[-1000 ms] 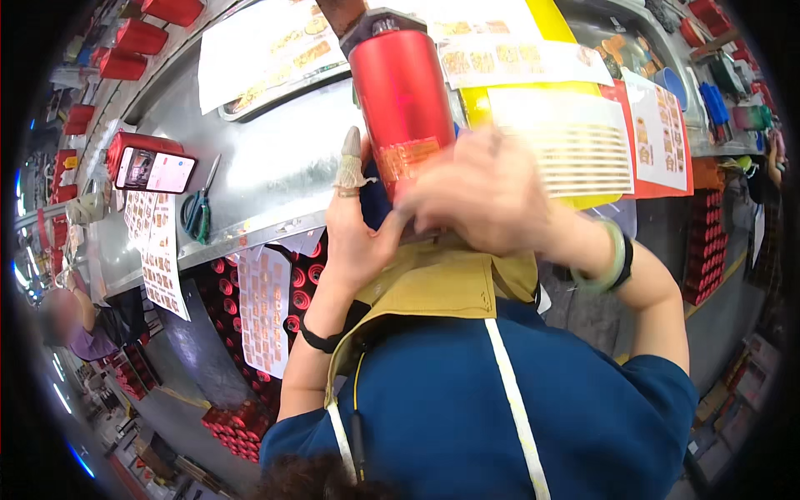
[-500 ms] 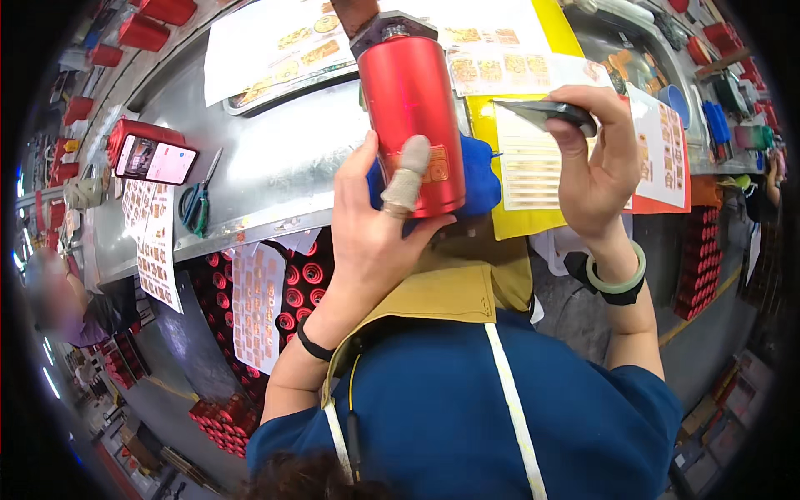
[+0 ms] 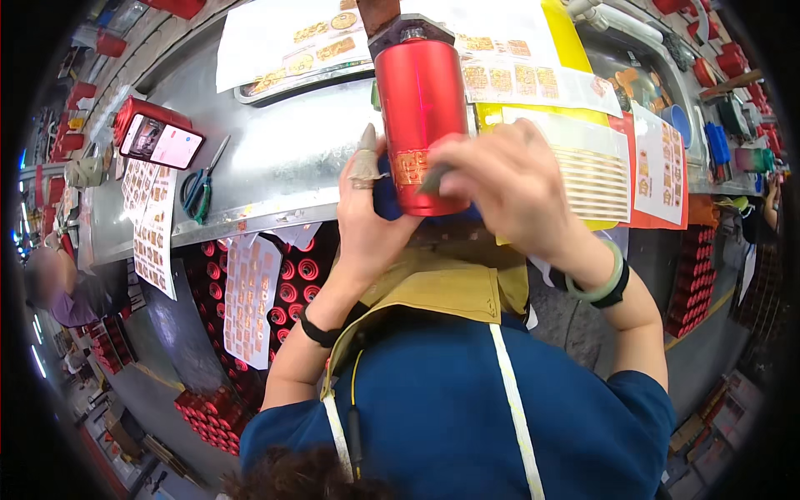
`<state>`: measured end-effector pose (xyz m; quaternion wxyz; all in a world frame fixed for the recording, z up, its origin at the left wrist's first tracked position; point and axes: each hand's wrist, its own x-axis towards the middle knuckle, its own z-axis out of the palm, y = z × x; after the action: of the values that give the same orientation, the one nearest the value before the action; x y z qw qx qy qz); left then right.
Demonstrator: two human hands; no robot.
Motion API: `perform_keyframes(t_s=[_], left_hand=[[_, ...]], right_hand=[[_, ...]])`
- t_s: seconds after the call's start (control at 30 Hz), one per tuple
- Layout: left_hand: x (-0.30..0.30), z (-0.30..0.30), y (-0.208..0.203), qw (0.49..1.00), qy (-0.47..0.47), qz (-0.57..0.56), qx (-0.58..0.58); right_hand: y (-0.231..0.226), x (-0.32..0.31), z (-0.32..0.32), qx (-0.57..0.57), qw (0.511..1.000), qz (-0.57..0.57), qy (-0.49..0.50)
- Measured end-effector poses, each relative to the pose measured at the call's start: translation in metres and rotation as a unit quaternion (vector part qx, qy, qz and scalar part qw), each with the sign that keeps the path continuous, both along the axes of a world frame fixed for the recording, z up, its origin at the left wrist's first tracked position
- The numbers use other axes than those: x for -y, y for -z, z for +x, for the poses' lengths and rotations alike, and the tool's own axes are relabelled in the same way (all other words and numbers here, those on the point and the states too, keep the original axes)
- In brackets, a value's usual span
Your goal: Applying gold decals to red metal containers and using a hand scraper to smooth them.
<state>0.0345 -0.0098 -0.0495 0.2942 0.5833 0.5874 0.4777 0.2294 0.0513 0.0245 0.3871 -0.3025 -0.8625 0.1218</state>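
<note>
A red metal bottle (image 3: 423, 100) stands upright in view, its dark neck against a dark holder (image 3: 408, 32). A gold relief sticker (image 3: 410, 165) sits low on its front. My left hand (image 3: 371, 217) cups the bottle's lower left side, thumb by its bottom edge. The finger wearing a tan cloth cover (image 3: 365, 171) points up beside the bottle; my other fingers are hidden behind it. Blurred, my right hand (image 3: 517, 187) is closed round a dark-handled pointed tool (image 3: 433, 177), its tip at the sticker's right side. Part of a blue cloth (image 3: 385, 196) shows behind the bottle.
Scissors (image 3: 198, 193) lie on the metal bench (image 3: 283, 142), near a phone (image 3: 161, 142) leaning on a red can. Sheets of gold stickers (image 3: 321, 37) spread at the back. A striped sheet (image 3: 596, 171) lies at right. Red cans (image 3: 304, 271) stand below the bench.
My right hand has come left and down from above the striped sheet, bringing the tool to the sticker. My covered left finger has lifted off the sticker and moved left.
</note>
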Motion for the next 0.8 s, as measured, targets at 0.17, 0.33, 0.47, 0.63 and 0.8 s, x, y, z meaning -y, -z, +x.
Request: perform_keyframes(t_s=[0.17, 0.33, 0.47, 0.63, 0.8], left_hand=[[0.002, -0.009, -0.001, 0.970, -0.009, 0.188, -0.154], [0.013, -0.006, 0.002, 0.922, -0.023, 0.256, -0.291], [0.013, -0.004, 0.002, 0.903, -0.044, 0.267, -0.334], [0.008, 0.003, -0.018, 0.898, -0.033, 0.247, -0.364], [0.007, 0.008, -0.024, 0.907, 0.056, 0.229, -0.350]], right_hand=[[-0.020, -0.039, 0.015, -0.013, 0.981, 0.149, 0.124], [-0.021, -0.030, 0.022, -0.026, 0.987, 0.087, 0.129], [-0.023, -0.026, 0.017, -0.040, 0.988, 0.060, 0.135], [-0.027, -0.024, 0.006, -0.074, 0.988, 0.039, 0.131], [-0.018, -0.022, 0.001, -0.033, 0.992, 0.061, 0.104]])
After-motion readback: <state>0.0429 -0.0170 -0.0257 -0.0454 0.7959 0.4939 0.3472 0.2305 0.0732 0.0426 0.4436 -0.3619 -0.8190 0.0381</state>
